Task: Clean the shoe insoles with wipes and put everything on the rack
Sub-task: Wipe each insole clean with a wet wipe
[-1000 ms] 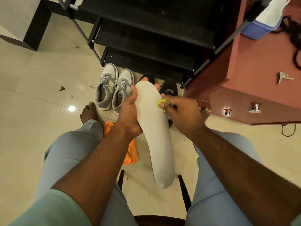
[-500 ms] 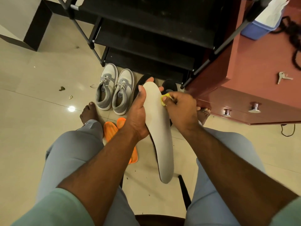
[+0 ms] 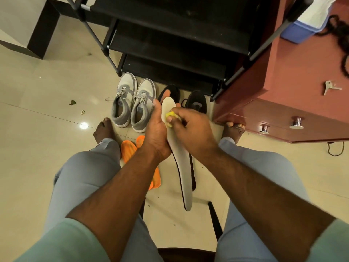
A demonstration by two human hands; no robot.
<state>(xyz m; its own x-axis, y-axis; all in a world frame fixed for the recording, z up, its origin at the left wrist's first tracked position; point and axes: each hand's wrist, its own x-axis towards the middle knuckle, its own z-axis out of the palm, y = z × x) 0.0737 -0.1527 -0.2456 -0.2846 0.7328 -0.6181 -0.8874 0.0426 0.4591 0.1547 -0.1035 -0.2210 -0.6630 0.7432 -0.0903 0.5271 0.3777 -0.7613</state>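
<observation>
A long grey-white insole [image 3: 184, 178] hangs between my knees, turned nearly edge-on so its dark underside rim shows. My left hand [image 3: 156, 133] grips its upper part from the left. My right hand [image 3: 190, 127] pinches a small yellow wipe [image 3: 171, 117] against the insole's toe end. Two orange insoles [image 3: 130, 150] lie on the floor under my left forearm. The black shoe rack [image 3: 170, 44] stands ahead.
Grey-white sneakers [image 3: 132, 103] and black shoes [image 3: 196, 102] sit on the floor before the rack. A red-brown drawer cabinet [image 3: 294, 87] at right carries keys [image 3: 330, 87] and a blue wipes box [image 3: 300, 31]. My bare feet [image 3: 103, 131] rest on the tiles; chair legs [image 3: 215, 218] below.
The insole has turned from face-on to nearly edge-on and moved right. My right hand has slid the yellow wipe along its upper part. My left hand keeps its grip.
</observation>
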